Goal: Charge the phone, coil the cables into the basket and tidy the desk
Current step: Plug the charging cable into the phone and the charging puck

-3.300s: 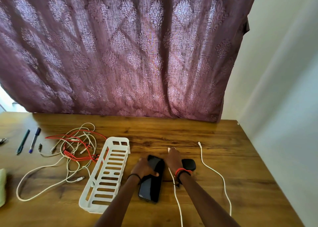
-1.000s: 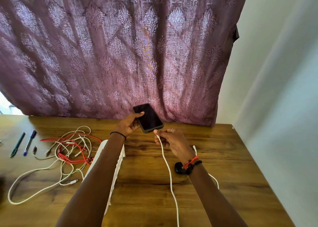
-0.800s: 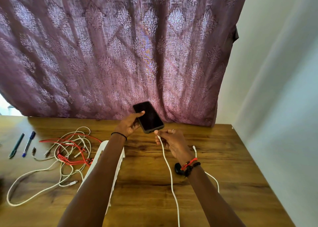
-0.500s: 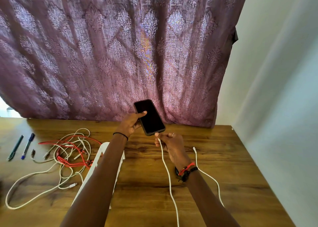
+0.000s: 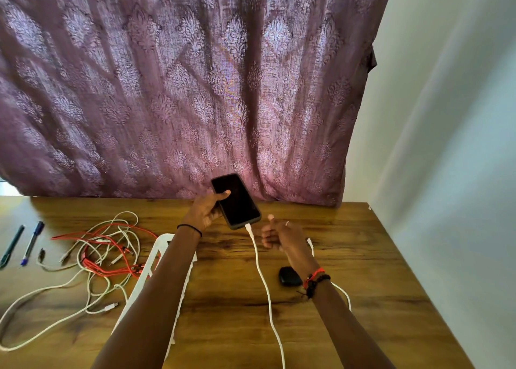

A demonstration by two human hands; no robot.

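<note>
Progress, judged: charging step looks about done, the rest not started. Tangle of red and white cables [image 5: 106, 251] lies loose on the desk's left half, nothing coiled. White slotted basket [image 5: 163, 238] sits beside the tangle, partly under the left forearm, with no cable seen in it. White charging cable [image 5: 264, 279] runs from the bottom edge of the view up to the phone [image 5: 237, 199], and its plug [image 5: 248, 227] meets the phone's lower end. The screen is dark, and the plug may not be fully seated; it is too small to tell. The phone is held up off the desk, tilted, in front of the curtain's hem.

Left hand [image 5: 205, 210] grips the phone from the side, thumb laid across the screen, fingers wrapped behind. Right hand [image 5: 279, 233] is just beside the plug and not touching it, fingers loosely curled, thumb up, holding nothing.

Left to do: set the phone down, coil the tangle and the second white cable [image 5: 342, 293] on the right into the basket, clear the small items.

Room: a patterned mauve curtain [image 5: 167, 89] fills the back and a pale wall [image 5: 446, 145] closes the right side. Wooden desk [image 5: 363, 257], dark grain, butts against both. A small black case [image 5: 289, 276] lies near the right wrist. Two pens [image 5: 32, 243] lie at the far left edge
</note>
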